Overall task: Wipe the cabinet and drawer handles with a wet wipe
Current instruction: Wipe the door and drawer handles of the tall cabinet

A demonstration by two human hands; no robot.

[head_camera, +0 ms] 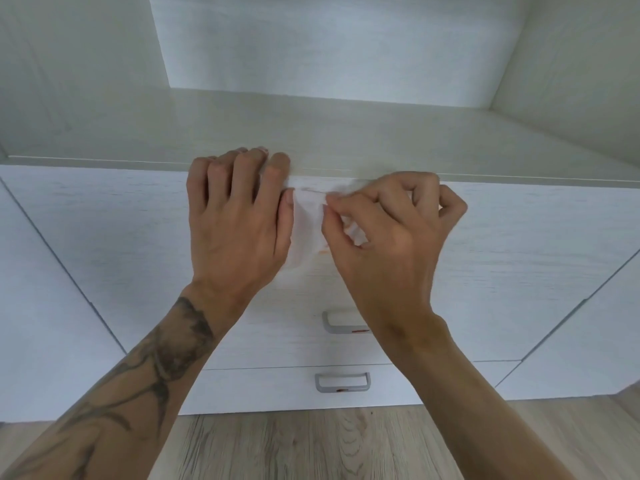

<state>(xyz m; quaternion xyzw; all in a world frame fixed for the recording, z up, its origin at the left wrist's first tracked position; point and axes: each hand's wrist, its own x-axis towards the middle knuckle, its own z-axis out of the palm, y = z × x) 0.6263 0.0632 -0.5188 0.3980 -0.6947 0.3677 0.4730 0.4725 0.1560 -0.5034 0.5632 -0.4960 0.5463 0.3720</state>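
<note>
At the top edge of the white wood-grain upper drawer front (502,258), just under the pale bench (346,133): crumpled white wet wipe (307,225), stretched between both grips and lying against the drawer face. Left grip (239,216): fingers curled over the bench lip, thumb against the wipe's left edge; pinching or merely pressing, not discernible. Right grip (391,233): thumb and forefinger pinched on the wipe's right side, other fingers curled. Faint orange smear (323,251) on the wipe's lower part. Below the wipe, toward the light wooden plank floor (311,445): upper grey bar handle (337,323), long axis left to right across the drawer front, red streak (360,330) on its lower bar, right end hidden behind the right forearm (433,358); lower grey bar handle (342,382) on the drawer beneath, same orientation, red spot (341,390) on it. Right grip nearer to both handles than left. Probably calls for a straight drop of the wipe down the drawer face onto the upper handle, then strokes along the bar's length.
</note>
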